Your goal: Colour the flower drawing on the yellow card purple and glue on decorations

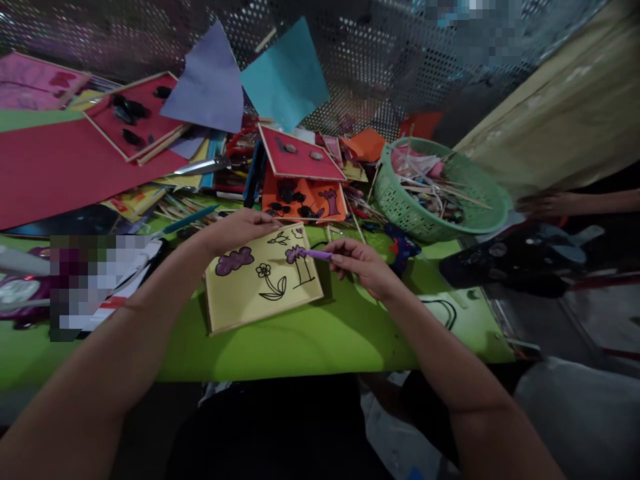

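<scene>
A yellow card (243,310) edged with thin wooden sticks lies on the green table, turned slightly. Black outlines on it show a flower, a tree, a bird-like shape and a cloud; the cloud and part of the treetop are purple. My left hand (245,225) rests flat across the card's upper left edge, fingers stretched out. In the fingers of my right hand (357,263) is a purple marker (319,254), its tip at the purple treetop of the drawing.
Behind the card lie a red framed card (300,155), an orange card (327,200), a box cutter (203,166) and many sticks. A green basket (400,207) of scraps stands at right. Another person's hand (545,203) is at far right. The green table (300,353) ends near my lap.
</scene>
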Tool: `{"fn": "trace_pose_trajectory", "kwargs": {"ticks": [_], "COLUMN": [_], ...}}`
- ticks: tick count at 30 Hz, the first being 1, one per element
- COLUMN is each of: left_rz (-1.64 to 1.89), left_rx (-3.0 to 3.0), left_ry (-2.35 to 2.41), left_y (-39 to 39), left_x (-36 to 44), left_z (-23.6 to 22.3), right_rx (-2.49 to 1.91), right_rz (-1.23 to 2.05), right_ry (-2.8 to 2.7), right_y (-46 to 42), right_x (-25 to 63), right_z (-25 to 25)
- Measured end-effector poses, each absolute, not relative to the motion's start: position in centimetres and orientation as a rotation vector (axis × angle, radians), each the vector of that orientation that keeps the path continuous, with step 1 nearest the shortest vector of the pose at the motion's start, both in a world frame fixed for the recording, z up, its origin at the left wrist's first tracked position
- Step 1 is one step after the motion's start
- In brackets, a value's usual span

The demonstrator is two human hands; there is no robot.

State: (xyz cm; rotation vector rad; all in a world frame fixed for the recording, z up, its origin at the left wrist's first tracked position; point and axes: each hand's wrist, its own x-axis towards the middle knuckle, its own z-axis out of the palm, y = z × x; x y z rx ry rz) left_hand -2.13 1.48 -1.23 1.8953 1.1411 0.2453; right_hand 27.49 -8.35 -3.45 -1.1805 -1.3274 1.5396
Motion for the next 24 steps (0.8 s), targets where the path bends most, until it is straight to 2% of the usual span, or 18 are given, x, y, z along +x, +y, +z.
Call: {"fn": "trace_pose_trajectory", "kwargs": {"ticks": [4,13,24], "left_rz": [0.208,0.147,0.149], "left_rx": [1.973,2.092,2.02], "left_ry": [1.16,1.09,1.073], "left_y": [1.2,1.0,0.8], "left_x": [-1.5,-0.5,0.0], "left_z": [-0.7,-1.1,-1.2], "right_rx": [-1.19,-1.267,-1.34], "right_rz": [1.311,1.084,1.032], "right_ry": [-1.438,-1.778,-1.945], "right_y": [-8.6,-9.4,-9.3], "right_x": [27.9,27.9,28.2], "right_z": [-2.6,-2.2,-2.6]}}
